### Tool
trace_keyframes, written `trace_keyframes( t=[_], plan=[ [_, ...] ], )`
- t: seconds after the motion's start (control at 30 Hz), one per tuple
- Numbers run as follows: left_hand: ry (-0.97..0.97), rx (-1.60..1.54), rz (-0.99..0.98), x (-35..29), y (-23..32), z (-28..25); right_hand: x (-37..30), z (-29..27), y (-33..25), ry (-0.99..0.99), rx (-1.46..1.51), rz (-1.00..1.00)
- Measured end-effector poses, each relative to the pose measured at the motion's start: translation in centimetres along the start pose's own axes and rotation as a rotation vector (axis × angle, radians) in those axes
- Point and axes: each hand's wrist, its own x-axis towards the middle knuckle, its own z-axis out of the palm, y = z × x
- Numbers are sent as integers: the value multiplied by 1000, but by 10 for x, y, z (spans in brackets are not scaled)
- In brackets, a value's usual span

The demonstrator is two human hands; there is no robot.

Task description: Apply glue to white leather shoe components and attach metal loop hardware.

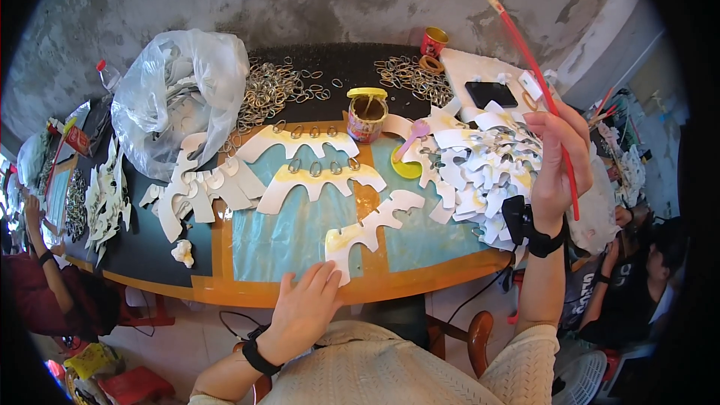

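Raised at the right, my right hand [559,154] is closed around a red-handled paintbrush [525,49]; its bristles, coated in yellowish paste, point up and away. At the table's front edge, my left hand [307,304] lies with fingers stretched out, their tips against the near end of a white scalloped piece [367,231]. Yellow paste is smeared on that piece. Beyond it lie two more arched white pieces, a nearer one [324,180] and a farther one [300,141], with metal rings along their upper edges. An open tub [367,117] of brownish paste stands behind them.
Pasted white pieces are heaped [487,157] at the right, beside a pink spoon [414,139]. A plastic bag [180,97] of white pieces and a pile of metal rings [274,90] occupy the back left. A black phone [490,94] rests back right. People sit at both sides.
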Motion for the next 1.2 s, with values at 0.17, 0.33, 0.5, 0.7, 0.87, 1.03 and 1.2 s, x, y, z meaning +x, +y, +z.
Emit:
trace_keyframes(
  t=[0.17, 0.33, 0.5, 0.7, 0.87, 1.03, 1.2],
  plan=[
    [-4, 3, -4, -1, 0, 3, 12, -13, -10, -21, -150, -120],
    [19, 14, -7, -1, -2, 5, -22, -31, -31, -20, 37, -3],
    [13, -4, -6, -1, -2, 3, -75, -56, -77, -106, 146, 164],
    [6, -5, 1, -1, -2, 3, -123, -58, -110, -286, 330, 468],
    [2, -18, -12, 1, 1, -2, -134, -43, -116, -449, 360, 617],
    [-4, -65, -22, 7, 6, -3, -136, -25, -112, -526, 416, 642],
    [40, -39, -8, 11, 7, 1, -138, -19, -108, -555, 411, 668]
  ],
)
